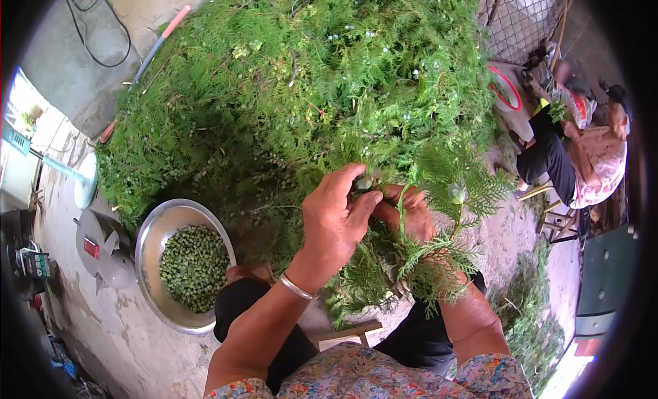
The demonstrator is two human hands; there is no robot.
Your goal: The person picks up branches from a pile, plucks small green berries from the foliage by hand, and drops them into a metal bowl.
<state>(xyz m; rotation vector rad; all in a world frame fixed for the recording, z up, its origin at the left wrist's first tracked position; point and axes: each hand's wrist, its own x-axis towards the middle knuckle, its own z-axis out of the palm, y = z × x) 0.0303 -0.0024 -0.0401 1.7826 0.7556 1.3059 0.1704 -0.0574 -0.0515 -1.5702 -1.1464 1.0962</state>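
The right hand (410, 214) is closed round a leafy cypress sprig (449, 214), holding it up in front of the body so the green cones on it are within easy reach of the other hand. The left hand (336, 217) comes over from the left, wrist bent, its thumb and fingertips pinched together on a small green cone (364, 184) at the top of the sprig; a silver bangle (296, 287) sits on that wrist. Down at the near left, a steel bowl (152, 234) rests on the ground beside the knee, partly filled with picked green cones (194, 267). A big heap of cut cypress branches (308, 77) fills the far side. At the far right another person (582, 152) sits.
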